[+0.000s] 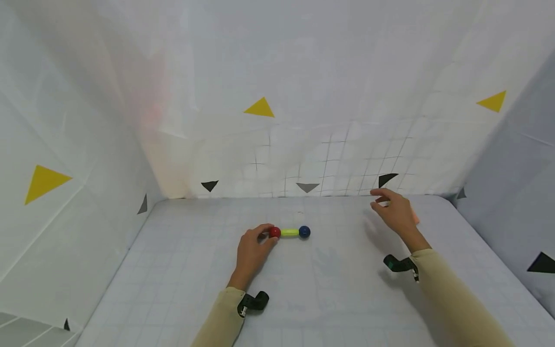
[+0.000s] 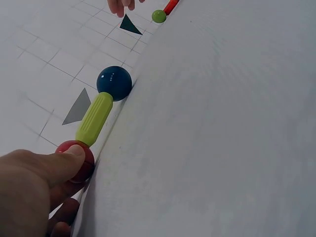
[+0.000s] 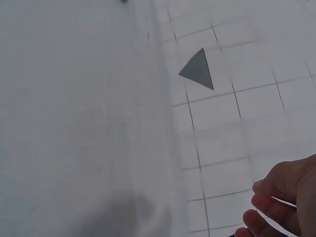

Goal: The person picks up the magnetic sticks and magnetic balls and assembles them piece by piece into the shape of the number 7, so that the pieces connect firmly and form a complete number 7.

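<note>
A toy piece lies on the white gridded table (image 1: pixel 303 289): a red ball (image 1: pixel 274 232), a yellow-green rod (image 1: pixel 289 233) and a blue ball (image 1: pixel 304 232) in one line. My left hand (image 1: pixel 270 234) pinches the red ball (image 2: pixel 79 155) between thumb and fingers; the rod (image 2: pixel 94 118) and blue ball (image 2: pixel 114 83) point away from it. My right hand (image 1: pixel 376 199) hovers near the back right with its fingers loosely bent and nothing in them. A green ball (image 2: pixel 159 16) on an orange-red rod (image 2: pixel 171 6) lies next to that hand; only an orange sliver (image 1: pixel 416 219) shows in the head view.
White sheet walls with yellow triangles (image 1: pixel 259 108) and dark triangles (image 1: pixel 307 186) close in the table at the back and on both sides. A dark triangle (image 3: pixel 198 70) on the gridded back wall shows ahead of my right hand (image 3: pixel 276 207).
</note>
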Demonstrator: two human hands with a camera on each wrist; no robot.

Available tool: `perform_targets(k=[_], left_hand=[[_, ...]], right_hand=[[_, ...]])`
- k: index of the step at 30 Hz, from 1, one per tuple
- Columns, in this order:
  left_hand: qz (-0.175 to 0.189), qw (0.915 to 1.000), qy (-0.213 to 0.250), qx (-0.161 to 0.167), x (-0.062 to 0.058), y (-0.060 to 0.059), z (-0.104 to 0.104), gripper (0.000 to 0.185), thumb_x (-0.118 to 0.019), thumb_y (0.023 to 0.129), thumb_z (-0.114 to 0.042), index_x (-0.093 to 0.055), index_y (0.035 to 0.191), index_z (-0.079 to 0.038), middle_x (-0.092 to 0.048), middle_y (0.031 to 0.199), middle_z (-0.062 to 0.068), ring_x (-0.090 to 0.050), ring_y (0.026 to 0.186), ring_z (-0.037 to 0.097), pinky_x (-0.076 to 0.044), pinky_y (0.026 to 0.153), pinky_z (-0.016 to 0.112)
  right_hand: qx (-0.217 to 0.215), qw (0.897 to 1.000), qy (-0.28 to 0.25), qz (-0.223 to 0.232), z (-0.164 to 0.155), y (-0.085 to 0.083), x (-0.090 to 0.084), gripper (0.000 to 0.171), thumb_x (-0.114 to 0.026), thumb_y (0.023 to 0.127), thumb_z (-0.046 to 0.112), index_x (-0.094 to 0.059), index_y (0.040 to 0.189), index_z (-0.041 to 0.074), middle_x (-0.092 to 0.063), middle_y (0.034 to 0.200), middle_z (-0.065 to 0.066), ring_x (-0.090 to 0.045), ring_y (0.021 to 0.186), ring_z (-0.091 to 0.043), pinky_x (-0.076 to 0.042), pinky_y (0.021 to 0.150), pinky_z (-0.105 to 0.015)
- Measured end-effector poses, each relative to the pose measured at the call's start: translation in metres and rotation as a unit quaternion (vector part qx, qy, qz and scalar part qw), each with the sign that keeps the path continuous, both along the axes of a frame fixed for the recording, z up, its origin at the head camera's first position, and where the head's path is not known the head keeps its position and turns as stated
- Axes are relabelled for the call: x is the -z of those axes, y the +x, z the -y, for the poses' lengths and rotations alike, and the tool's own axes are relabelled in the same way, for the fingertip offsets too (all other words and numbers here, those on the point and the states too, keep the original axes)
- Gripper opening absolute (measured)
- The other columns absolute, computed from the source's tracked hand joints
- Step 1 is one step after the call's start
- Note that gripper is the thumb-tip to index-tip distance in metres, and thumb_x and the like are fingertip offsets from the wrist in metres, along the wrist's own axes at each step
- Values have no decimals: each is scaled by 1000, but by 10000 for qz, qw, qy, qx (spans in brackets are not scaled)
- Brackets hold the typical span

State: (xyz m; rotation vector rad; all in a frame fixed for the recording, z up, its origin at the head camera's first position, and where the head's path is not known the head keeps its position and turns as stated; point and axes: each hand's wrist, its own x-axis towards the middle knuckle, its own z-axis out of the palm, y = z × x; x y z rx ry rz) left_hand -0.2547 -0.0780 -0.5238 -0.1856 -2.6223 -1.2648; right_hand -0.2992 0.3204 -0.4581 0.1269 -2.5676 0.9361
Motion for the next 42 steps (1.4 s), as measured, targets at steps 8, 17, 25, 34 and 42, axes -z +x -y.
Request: perform_targets(k=[8, 17, 25, 34, 42], left_hand=[[66, 9999, 46, 72, 0, 3, -2, 40, -72, 82, -33, -63, 120, -31, -61, 106, -13, -53, 95, 13, -45, 78, 36], [53, 10000, -27, -12, -1, -1, -2, 40, -73, 81, -34, -63, 120, -32, -60, 104, -15, -53, 95, 12, -44, 78, 33], [102, 9999, -66, -43, 0, -2, -1, 39, -72, 82, -35, -63, 120, -32, -60, 104, -14, -53, 95, 12, -44, 78, 34], [116, 9998, -109, -77, 3, -3, 0, 39, -71, 81, -37, -62, 119, -35, -60, 104, -16, -52, 94, 10, -44, 77, 34], [86, 9999, -89, -53, 1, -2, 0, 38, -71, 81, -37, -62, 118, -36, -60, 104, -16, -52, 94, 11, -44, 77, 34]], right_hand=[[432, 9984, 364, 67, -37, -3, -1, 33, -63, 85, 9, -62, 118, 7, -64, 104, -20, -59, 87, -35, -45, 61, -41], [952, 9925, 450, 625, -71, -9, 11, 33, -56, 88, 11, -59, 120, 4, -57, 114, -26, -48, 102, -44, -37, 78, -56], [1143, 9866, 519, 1042, -85, -14, 21, 36, -54, 92, 18, -55, 123, 1, -51, 119, -32, -42, 107, -49, -34, 86, -62], [1370, 9780, 575, 1463, -94, -19, 33, 39, -54, 95, 26, -55, 124, 1, -49, 121, -30, -40, 108, -48, -34, 85, -61], [1441, 9779, 488, 1434, -98, -18, 40, 36, -55, 93, 21, -58, 120, -2, -54, 115, -27, -50, 97, -42, -43, 69, -47]])
